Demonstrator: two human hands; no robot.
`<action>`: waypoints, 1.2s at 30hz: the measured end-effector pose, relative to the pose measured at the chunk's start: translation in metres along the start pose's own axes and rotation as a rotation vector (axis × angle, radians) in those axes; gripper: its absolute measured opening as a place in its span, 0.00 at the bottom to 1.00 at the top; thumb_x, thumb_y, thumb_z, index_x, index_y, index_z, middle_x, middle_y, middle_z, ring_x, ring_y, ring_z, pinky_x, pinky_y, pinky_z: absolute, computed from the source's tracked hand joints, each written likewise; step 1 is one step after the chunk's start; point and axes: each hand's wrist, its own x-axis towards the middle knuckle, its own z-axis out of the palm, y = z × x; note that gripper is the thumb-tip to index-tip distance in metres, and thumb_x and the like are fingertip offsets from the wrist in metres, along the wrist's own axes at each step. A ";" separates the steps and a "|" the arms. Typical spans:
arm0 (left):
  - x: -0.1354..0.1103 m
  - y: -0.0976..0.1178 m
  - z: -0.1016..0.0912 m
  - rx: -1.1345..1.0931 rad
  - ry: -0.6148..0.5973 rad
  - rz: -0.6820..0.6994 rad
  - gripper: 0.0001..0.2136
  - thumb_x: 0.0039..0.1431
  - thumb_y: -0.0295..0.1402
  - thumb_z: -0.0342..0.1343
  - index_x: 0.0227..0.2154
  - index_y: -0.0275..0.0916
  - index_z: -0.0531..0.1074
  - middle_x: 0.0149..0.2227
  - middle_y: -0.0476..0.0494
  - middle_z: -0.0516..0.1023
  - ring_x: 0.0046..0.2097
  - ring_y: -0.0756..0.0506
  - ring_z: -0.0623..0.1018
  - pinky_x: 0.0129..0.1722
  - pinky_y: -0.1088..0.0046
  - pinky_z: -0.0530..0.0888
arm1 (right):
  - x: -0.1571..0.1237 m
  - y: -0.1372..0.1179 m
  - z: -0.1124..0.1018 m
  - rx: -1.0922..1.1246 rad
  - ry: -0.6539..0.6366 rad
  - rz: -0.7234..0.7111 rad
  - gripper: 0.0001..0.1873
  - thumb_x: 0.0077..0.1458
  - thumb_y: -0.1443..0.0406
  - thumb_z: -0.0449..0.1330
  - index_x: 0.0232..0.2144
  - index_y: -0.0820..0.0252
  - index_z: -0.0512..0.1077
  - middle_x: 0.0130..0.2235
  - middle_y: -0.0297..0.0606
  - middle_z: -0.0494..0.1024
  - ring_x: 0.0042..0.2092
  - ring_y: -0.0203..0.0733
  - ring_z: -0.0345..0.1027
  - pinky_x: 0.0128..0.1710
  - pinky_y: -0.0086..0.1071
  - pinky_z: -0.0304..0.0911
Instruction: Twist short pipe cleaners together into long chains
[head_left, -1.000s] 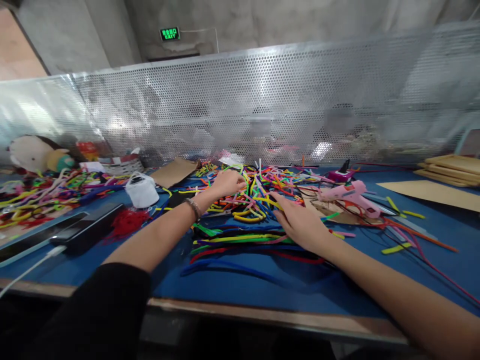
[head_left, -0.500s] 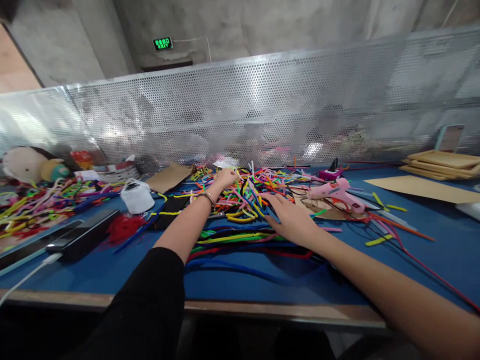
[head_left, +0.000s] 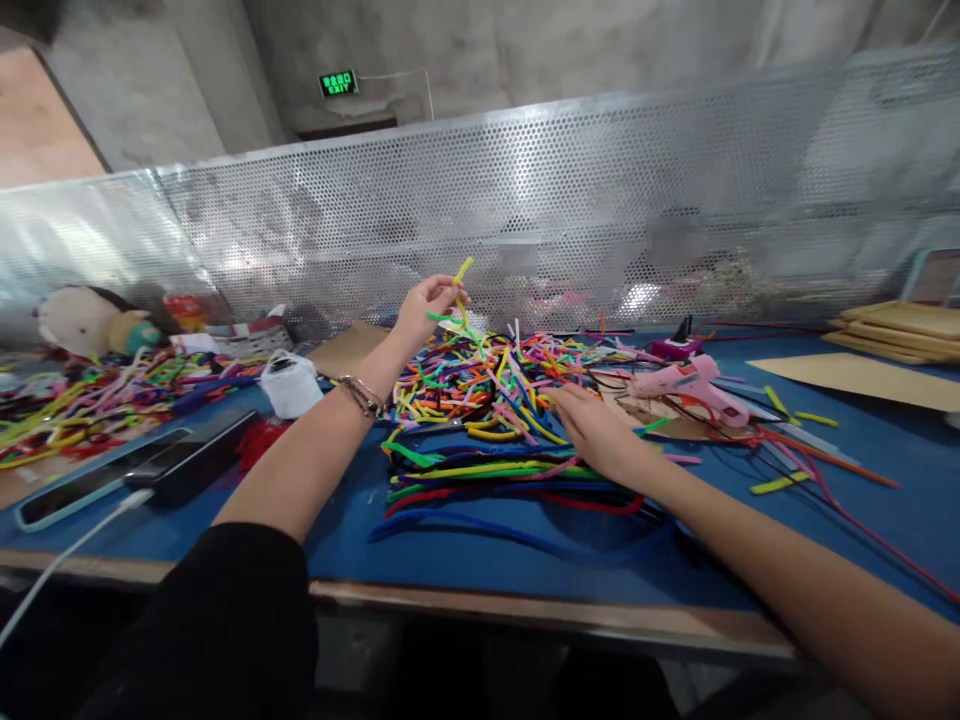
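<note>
A heap of coloured pipe cleaners (head_left: 495,385) lies in the middle of the blue table (head_left: 480,565). My left hand (head_left: 424,305) is raised above the heap's far left side, pinching a yellow pipe cleaner (head_left: 461,285) that sticks up from the fingers; a green piece hangs by it. My right hand (head_left: 596,425) lies flat, fingers stretched out, on the right part of the heap. Longer blue, red and yellow pipe cleaners (head_left: 487,480) lie in front of the heap.
A pink glue gun (head_left: 686,385) lies right of the heap on cardboard. A white pouch (head_left: 289,385), a black box (head_left: 191,460) and a phone with cable (head_left: 82,490) sit left. More pipe cleaners (head_left: 82,400) are far left. A perforated metal screen (head_left: 525,210) backs the table.
My left hand has risen from the pile, lifting a yellow pipe cleaner clear of it. My right hand has stayed flat on the heap.
</note>
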 end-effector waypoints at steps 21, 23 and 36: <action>0.000 0.016 -0.028 -0.281 0.205 -0.122 0.03 0.51 0.26 0.52 0.29 0.40 0.69 0.32 0.50 0.75 0.38 0.52 0.74 0.38 0.79 0.70 | -0.003 0.001 -0.002 0.092 -0.029 0.014 0.18 0.56 0.67 0.39 0.44 0.64 0.63 0.27 0.38 0.72 0.28 0.38 0.65 0.29 0.30 0.58; 0.005 0.017 -0.029 -0.402 0.213 -0.206 0.03 0.54 0.27 0.50 0.29 0.39 0.67 0.34 0.49 0.74 0.40 0.51 0.74 0.37 0.78 0.70 | -0.003 0.000 -0.002 0.109 -0.025 0.024 0.16 0.56 0.67 0.39 0.42 0.65 0.62 0.27 0.39 0.72 0.27 0.38 0.64 0.28 0.29 0.57; -0.002 0.026 -0.019 -0.528 0.269 -0.213 0.08 0.61 0.27 0.35 0.32 0.42 0.58 0.22 0.55 0.64 0.28 0.56 0.71 0.28 0.83 0.67 | -0.002 -0.009 -0.011 0.278 0.017 0.030 0.07 0.53 0.66 0.45 0.25 0.59 0.60 0.21 0.31 0.69 0.21 0.31 0.57 0.20 0.23 0.52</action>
